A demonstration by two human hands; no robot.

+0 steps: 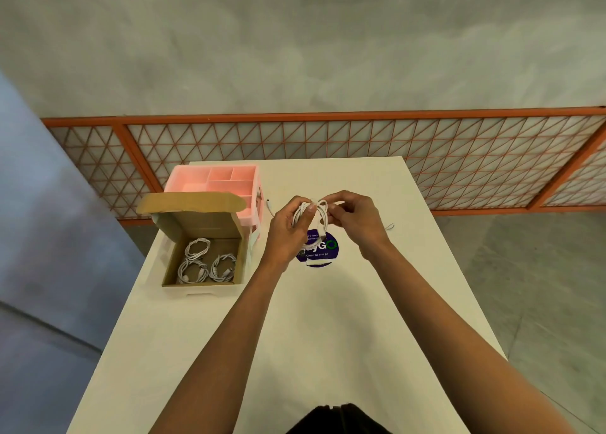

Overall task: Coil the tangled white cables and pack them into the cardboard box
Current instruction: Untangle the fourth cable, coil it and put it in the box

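Already, the table is carrying the cardboard box by its left edge, three coiled cables lying inside. Above the tabletop's middle, the left hand is gripping a fourth cable in loops while the right hand is pinching its top, so finishing and packing it seem to be remaining.

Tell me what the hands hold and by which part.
A coiled white cable: the left hand grips the coil's left side, and the right hand pinches its top.
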